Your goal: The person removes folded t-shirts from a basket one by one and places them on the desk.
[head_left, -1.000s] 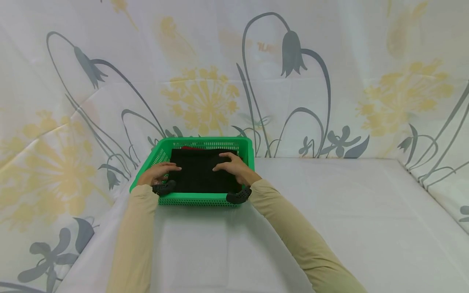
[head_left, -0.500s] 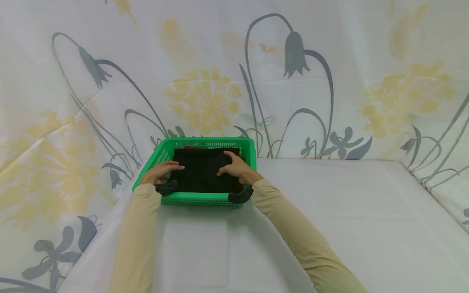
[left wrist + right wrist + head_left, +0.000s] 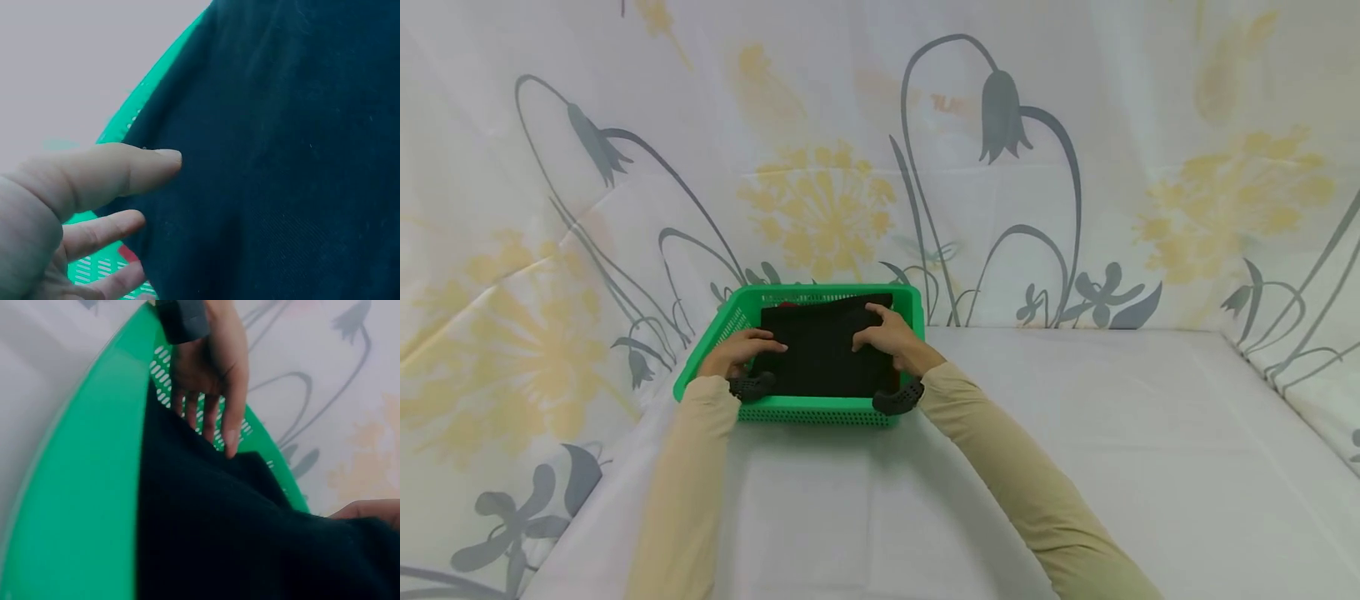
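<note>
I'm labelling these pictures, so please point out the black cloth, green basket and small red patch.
Black cloth [image 3: 820, 357]: head view, middle of its upper face.
Green basket [image 3: 820, 403]: head view, on its near rim.
Small red patch [image 3: 128, 253]: left wrist view, the bit showing beside the cloth's edge.

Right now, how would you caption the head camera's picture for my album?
Left hand and right hand at either side of a black cloth in a green basket.
</note>
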`<state>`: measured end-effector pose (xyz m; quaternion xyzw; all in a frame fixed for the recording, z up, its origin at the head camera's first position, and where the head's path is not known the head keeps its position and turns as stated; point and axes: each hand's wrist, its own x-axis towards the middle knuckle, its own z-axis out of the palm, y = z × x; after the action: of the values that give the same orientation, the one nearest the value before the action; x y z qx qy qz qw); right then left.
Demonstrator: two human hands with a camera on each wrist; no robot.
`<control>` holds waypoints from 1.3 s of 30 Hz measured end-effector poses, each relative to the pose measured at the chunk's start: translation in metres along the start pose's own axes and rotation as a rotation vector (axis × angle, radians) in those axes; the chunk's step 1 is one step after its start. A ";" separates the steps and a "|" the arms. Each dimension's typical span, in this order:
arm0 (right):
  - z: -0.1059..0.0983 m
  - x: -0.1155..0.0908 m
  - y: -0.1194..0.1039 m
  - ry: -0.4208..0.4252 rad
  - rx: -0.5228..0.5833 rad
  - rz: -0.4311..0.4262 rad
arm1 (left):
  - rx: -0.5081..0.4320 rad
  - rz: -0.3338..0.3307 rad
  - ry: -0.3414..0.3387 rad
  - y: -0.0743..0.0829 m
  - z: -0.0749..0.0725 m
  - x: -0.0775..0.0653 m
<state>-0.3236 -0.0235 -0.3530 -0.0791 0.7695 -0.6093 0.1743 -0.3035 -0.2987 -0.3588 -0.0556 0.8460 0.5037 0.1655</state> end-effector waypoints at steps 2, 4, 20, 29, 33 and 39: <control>-0.001 -0.001 -0.002 0.013 0.002 0.000 | 0.004 -0.002 0.008 0.002 0.002 0.000; -0.003 -0.002 -0.004 0.021 0.006 0.005 | -0.003 -0.020 0.012 0.005 0.004 0.001; -0.008 -0.005 -0.007 0.001 -0.007 0.037 | 0.041 -0.085 0.011 0.004 0.006 0.006; -0.010 -0.007 -0.006 -0.001 0.019 0.030 | -0.058 -0.064 0.002 0.004 0.006 0.005; -0.011 -0.007 -0.007 0.002 0.011 0.009 | -0.038 -0.064 -0.004 0.004 0.005 0.004; -0.012 -0.009 -0.007 0.010 0.018 -0.019 | -0.048 -0.054 -0.048 0.009 0.006 0.006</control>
<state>-0.3209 -0.0110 -0.3423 -0.0818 0.7642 -0.6181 0.1652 -0.3102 -0.2887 -0.3558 -0.0704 0.8277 0.5204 0.1978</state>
